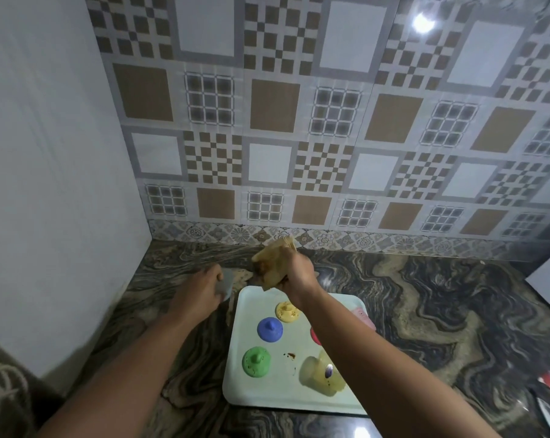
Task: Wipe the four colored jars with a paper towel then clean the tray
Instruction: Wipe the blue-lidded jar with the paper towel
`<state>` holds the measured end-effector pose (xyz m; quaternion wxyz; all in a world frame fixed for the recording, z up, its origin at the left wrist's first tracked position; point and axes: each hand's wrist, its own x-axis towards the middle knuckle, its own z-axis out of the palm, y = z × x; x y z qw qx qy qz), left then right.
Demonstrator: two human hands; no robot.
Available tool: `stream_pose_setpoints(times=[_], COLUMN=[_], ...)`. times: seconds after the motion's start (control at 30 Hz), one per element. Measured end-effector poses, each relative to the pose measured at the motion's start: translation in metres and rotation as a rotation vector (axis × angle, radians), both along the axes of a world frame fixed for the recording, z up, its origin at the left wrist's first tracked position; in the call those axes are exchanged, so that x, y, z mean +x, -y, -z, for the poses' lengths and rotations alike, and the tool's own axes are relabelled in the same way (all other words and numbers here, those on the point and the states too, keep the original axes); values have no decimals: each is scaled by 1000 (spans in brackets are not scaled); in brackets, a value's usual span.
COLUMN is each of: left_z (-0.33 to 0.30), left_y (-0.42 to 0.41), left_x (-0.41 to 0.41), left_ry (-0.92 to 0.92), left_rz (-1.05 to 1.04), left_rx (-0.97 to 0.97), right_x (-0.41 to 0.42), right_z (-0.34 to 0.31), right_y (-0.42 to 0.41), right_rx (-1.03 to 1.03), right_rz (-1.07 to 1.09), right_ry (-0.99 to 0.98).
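Two forearms are extended over a marbled desk (pixel 425 311). A stained paper towel (pixel 272 267) is gripped by the right hand (pixel 296 273), fingers clamped on it, above the far edge of a white tray (pixel 235 374). A grey object (pixel 226 284) is held by the left hand (pixel 199 287), fingers curled round it, left of the tray. On the tray, green (pixel 256 361), blue (pixel 270 329) and yellow (pixel 287 311) lids and a tipped yellowish jar (pixel 321 376) are shown near a brown spot (pixel 290 355).

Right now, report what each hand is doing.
Left hand: grips a grey object, too blurred to name.
Right hand: grips the stained paper towel.
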<state>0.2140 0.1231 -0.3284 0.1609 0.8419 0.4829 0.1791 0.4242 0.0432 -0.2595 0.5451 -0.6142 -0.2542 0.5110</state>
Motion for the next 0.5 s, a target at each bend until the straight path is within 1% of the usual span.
stream_pose_setpoints(times=[0.07,0.13,0.27,0.4,0.47,0.5], left_z=[8,20,42,62,64,66], left_y=[-6,-15,-30,-36,-37,-36], left_x=[4,7,12,13,13,13], left_ry=[-31,-47,-61,-33,-72,-106], left_rz=[-34,-46,-89,-86,-59,-46], left_rx=[-45,-80,-218,-268,-264,-229], right_x=[3,8,20,31,36,39], right_z=[3,10,22,30,34,37], right_y=[2,2,2,-3,-3,-3], right_rx=[-10,0,-12,-46,-21,-7], right_rz=[-19,16,58,45,72,84], right_ry=[22,20,38,91,81,68])
